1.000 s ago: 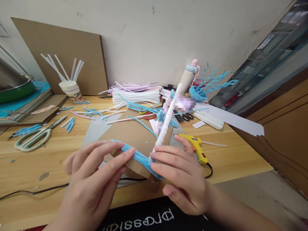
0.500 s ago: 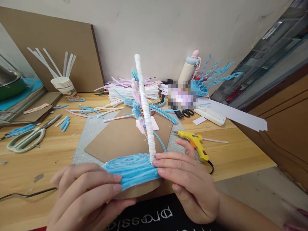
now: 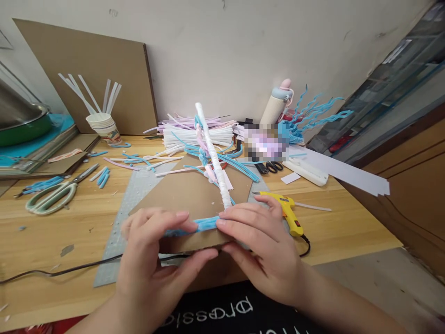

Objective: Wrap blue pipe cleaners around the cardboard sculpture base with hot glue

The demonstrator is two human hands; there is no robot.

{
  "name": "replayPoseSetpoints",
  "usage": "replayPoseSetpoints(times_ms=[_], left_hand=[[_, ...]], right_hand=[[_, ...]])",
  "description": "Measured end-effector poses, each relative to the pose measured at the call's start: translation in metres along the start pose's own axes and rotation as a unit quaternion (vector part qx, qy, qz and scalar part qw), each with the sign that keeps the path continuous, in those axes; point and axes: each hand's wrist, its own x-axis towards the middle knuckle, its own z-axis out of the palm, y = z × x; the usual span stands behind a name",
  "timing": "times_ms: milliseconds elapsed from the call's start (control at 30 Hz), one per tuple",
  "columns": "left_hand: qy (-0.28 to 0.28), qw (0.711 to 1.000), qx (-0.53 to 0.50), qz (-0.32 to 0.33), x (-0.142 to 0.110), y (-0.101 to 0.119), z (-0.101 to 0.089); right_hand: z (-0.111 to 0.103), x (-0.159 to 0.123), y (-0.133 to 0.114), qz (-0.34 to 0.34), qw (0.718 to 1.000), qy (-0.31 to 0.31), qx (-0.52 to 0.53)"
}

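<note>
Between my two hands is a cardboard base (image 3: 198, 242) with blue pipe cleaners (image 3: 207, 224) wound along its side, tilted so its brown underside faces me. My left hand (image 3: 156, 250) grips its left part, fingers on the blue edge and thumb below. On the right, my right hand (image 3: 259, 246) holds the other end the same way, fingertips near the foot of a white wrapped stick (image 3: 215, 162). That stick rises from the base and leans left; small pink and blue flower shapes (image 3: 205, 157) show beside it. The base's top is mostly hidden.
A yellow glue gun (image 3: 290, 213) lies right of my hand, its cord trailing. Green-handled scissors (image 3: 52, 197) rest at left. Behind stand a paper cup (image 3: 102, 127) with glue sticks, pipe cleaner bundles (image 3: 201, 139) and a bottle (image 3: 274, 106). A cardboard sheet (image 3: 167, 185) covers the grey mat.
The base has tipped so its spiral top no longer shows and more cardboard does. My left hand has moved right and its thumb now shows beneath. The stick's top sits lower.
</note>
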Motion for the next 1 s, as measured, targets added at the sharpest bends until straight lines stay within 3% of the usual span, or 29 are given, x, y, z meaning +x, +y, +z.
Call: replayPoseSetpoints(times_ms=[233,367,533,733,1000], left_hand=[[0.044,0.991,-0.115,-0.044,0.012,0.006,-0.009],[0.072,0.989,-0.112,-0.062,0.013,0.001,-0.012],[0.017,0.995,-0.099,0.02,0.018,-0.001,-0.015],[-0.034,0.987,-0.012,0.154,0.026,0.001,-0.013],[-0.036,0.989,0.0,0.144,0.023,-0.002,-0.009]], right_hand=[[0.001,0.001,0.002,0.022,0.999,0.01,-0.023],[-0.005,0.002,0.005,0.043,0.998,-0.035,0.002],[-0.016,0.01,0.007,0.07,0.99,-0.12,0.037],[-0.023,0.018,0.006,0.055,0.985,-0.161,0.033],[-0.024,0.018,0.007,0.049,0.984,-0.168,0.027]])
